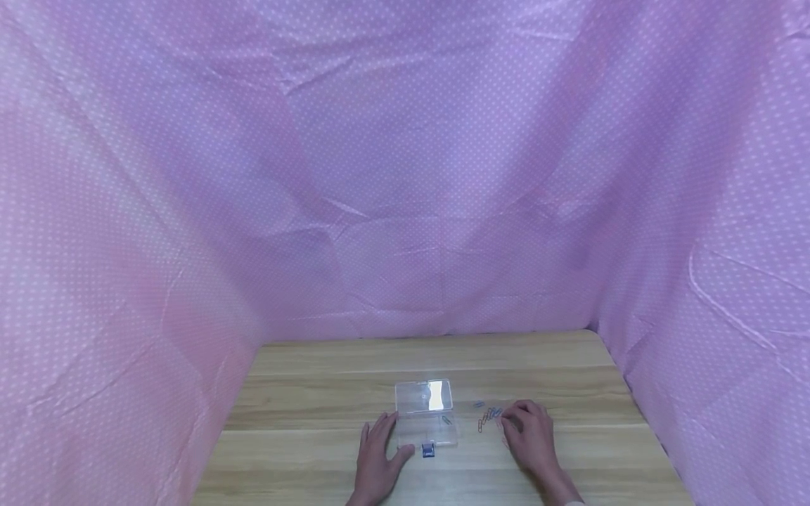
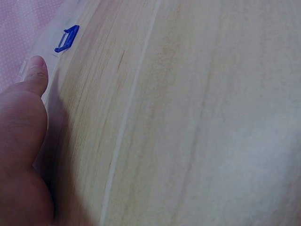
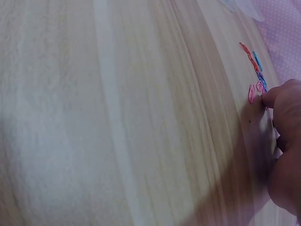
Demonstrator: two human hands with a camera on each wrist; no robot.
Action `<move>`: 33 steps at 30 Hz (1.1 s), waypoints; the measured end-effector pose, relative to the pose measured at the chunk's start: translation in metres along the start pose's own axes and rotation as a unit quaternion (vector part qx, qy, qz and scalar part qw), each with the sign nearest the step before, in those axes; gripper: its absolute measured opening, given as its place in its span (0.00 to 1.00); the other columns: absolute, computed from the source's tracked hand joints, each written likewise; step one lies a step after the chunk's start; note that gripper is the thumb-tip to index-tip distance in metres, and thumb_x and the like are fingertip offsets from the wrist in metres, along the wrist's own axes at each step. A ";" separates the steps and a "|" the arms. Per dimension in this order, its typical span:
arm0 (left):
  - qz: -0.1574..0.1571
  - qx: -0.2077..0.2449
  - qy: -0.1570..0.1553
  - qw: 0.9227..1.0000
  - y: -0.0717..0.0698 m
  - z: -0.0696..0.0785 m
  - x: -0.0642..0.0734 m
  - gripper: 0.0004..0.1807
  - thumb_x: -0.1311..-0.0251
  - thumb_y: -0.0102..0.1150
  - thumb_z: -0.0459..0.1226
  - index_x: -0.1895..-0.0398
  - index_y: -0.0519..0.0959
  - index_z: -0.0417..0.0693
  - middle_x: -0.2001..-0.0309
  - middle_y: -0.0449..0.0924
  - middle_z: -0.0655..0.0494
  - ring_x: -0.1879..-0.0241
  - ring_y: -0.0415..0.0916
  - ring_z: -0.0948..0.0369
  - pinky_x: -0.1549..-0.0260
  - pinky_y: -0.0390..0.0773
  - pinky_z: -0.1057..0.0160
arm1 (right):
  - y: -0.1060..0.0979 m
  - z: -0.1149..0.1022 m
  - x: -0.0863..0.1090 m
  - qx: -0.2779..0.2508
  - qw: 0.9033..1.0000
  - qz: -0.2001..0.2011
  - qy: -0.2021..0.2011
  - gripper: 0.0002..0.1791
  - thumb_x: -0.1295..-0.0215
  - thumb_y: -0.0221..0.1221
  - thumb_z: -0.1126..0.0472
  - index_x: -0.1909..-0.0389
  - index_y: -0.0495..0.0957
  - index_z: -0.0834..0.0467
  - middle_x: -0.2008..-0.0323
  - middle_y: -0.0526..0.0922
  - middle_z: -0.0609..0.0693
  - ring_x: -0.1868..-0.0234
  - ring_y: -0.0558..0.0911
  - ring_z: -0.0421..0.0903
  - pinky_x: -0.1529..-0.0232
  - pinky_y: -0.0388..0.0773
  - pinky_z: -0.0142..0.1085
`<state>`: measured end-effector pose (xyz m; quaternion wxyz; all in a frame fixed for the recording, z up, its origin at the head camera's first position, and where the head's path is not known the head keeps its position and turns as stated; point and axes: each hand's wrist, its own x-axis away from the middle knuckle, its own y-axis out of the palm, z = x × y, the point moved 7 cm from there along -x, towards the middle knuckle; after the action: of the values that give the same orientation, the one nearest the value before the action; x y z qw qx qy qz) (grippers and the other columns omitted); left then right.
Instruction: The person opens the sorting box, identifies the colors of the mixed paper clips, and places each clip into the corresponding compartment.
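Right grip [image 1: 530, 432] narrow at paper clips [image 1: 486, 417] — cannot tell if holding one — left grip [image 1: 378, 460] wide at clear box [image 1: 410, 397].

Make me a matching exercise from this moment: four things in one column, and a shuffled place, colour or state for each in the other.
Column 1
1. Left hand
2. Latch
3. Right hand
4. Hinged plastic box

Column 2
A. At the loose paper clips on the wooden table
B. Clear, with its lid open
C. Along the left side of the box
D. Blue

Right pairs: 1-C, 2-D, 3-A, 4-B
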<state>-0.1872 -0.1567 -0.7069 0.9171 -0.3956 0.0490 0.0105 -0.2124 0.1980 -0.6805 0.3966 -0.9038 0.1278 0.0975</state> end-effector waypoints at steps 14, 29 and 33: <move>-0.006 -0.002 -0.002 1.000 0.001 0.000 0.001 0.40 0.40 0.68 0.59 0.25 0.69 0.62 0.26 0.73 0.55 0.21 0.62 0.50 0.15 0.41 0.44 | 0.000 0.001 -0.001 -0.005 1.000 -0.010 0.001 0.04 0.40 0.72 0.63 0.68 0.88 0.50 0.54 0.85 0.54 0.46 0.77 0.56 0.41 0.69 0.57; 0.006 -0.004 0.009 1.000 -0.001 0.002 0.001 0.40 0.40 0.69 0.59 0.26 0.70 0.61 0.27 0.74 0.54 0.22 0.64 0.49 0.16 0.43 0.44 | 0.002 0.004 -0.002 0.004 1.000 -0.026 0.000 0.03 0.33 0.66 0.63 0.65 0.86 0.52 0.56 0.85 0.52 0.45 0.77 0.56 0.41 0.69 0.54; 0.000 -0.004 0.005 1.000 0.000 0.002 0.001 0.40 0.40 0.68 0.59 0.26 0.70 0.61 0.27 0.74 0.55 0.22 0.63 0.49 0.15 0.43 0.44 | 0.002 0.005 -0.002 -0.003 0.999 -0.046 0.017 0.03 0.30 0.63 0.62 0.61 0.85 0.52 0.55 0.85 0.51 0.43 0.77 0.55 0.39 0.69 0.53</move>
<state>-0.1857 -0.1555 -0.7052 0.9154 -0.3989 0.0540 0.0089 -0.2154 0.2006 -0.6842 0.3957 -0.9115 0.0923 0.0645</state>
